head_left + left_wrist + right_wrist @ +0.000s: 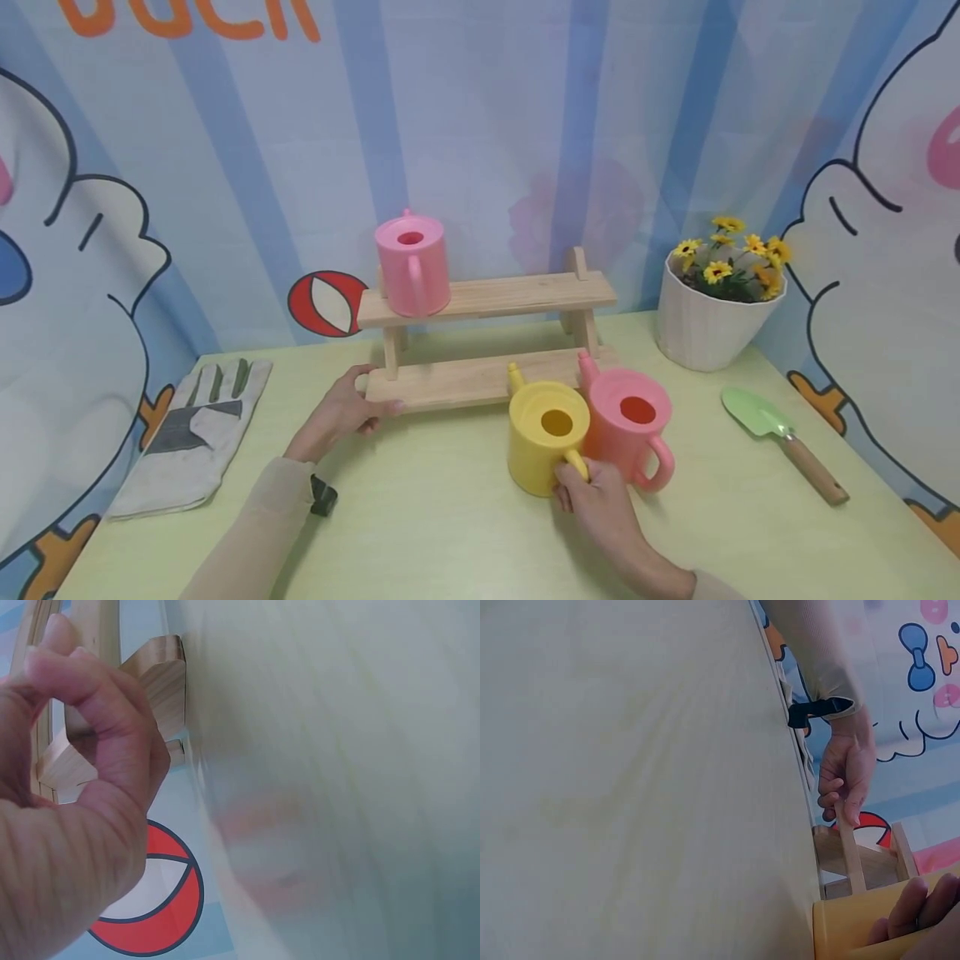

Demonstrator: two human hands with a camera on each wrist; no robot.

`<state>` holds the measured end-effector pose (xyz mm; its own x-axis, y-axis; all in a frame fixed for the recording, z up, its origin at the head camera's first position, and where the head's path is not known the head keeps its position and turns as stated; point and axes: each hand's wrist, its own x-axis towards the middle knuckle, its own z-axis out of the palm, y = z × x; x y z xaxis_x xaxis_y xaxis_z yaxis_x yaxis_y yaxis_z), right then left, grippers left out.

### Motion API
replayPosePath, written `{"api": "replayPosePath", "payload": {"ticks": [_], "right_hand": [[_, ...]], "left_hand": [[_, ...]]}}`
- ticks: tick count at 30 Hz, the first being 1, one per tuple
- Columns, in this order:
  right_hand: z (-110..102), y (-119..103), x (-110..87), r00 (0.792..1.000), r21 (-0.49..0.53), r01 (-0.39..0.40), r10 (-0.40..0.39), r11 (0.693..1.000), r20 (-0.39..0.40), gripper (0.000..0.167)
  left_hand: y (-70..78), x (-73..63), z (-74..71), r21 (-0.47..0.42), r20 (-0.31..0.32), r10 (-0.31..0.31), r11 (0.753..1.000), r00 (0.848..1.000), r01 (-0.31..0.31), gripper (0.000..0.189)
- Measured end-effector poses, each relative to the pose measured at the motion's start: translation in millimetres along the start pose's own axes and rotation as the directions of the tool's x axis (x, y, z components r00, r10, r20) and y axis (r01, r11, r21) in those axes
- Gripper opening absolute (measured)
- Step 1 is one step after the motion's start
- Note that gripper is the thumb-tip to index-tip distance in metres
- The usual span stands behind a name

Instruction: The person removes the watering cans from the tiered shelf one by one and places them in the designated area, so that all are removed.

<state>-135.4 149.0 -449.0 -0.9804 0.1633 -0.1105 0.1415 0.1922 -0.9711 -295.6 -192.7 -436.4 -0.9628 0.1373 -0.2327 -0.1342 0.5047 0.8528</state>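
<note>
My left hand (348, 408) grips the left end of the lower board of a two-tier wooden stand (450, 381). In the left wrist view the fingers (112, 712) curl round the board's end. A yellow watering can (547, 433) stands in front of the stand's right part, its spout toward the stand. My right hand (600, 504) holds its handle between thumb and fingers. Close on its right, partly overlapped by it, is a pink watering can (633, 400) with its handle toward me. Another pink watering can (412, 267) sits on the left of the upper board.
A pair of grey-and-white work gloves (198, 442) lies at the table's left. To the back right stands a white pot (712, 329) with yellow flowers (731, 258). A green trowel (757, 417) with a wooden handle lies before it. A printed cloth backdrop (480, 150) borders the table.
</note>
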Motion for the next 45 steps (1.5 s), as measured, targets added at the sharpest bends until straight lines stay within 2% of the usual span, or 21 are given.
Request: {"api": "replayPosePath", "payload": {"ticks": [12, 19, 30, 37, 45], "right_hand": [[-9, -3, -2.7, 0.999, -0.110, -0.010, 0.007, 0.994, -0.033, 0.019], [-15, -5, -8.2, 0.999, -0.189, -0.003, -0.007, 0.982, -0.050, 0.015], [-27, -10, -18.3, 0.992, -0.242, 0.049, -0.076, 0.969, -0.101, 0.022], [-38, -22, -21.8, 0.982, -0.313, 0.106, -0.149, 0.944, -0.118, 0.020], [-42, -35, -23.1, 0.982, -0.356, 0.115, -0.161, 0.927, -0.100, 0.022]], "left_hand": [[-0.4, -0.6, -0.1, 0.010, -0.006, -0.003, 1.000, 1.000, 0.003, 0.098], [-0.9, -1.2, 0.6, 0.001, -0.003, -0.007, 1.000, 1.000, 0.007, 0.098], [1.2, -2.4, 1.0, -0.005, -0.001, -0.013, 1.000, 1.000, 0.013, 0.099], [2.0, -2.1, 0.9, -0.011, 0.001, -0.021, 1.000, 1.000, 0.021, 0.099], [2.0, -0.8, 0.5, 0.009, -0.008, -0.033, 0.999, 0.999, 0.033, 0.098]]}}
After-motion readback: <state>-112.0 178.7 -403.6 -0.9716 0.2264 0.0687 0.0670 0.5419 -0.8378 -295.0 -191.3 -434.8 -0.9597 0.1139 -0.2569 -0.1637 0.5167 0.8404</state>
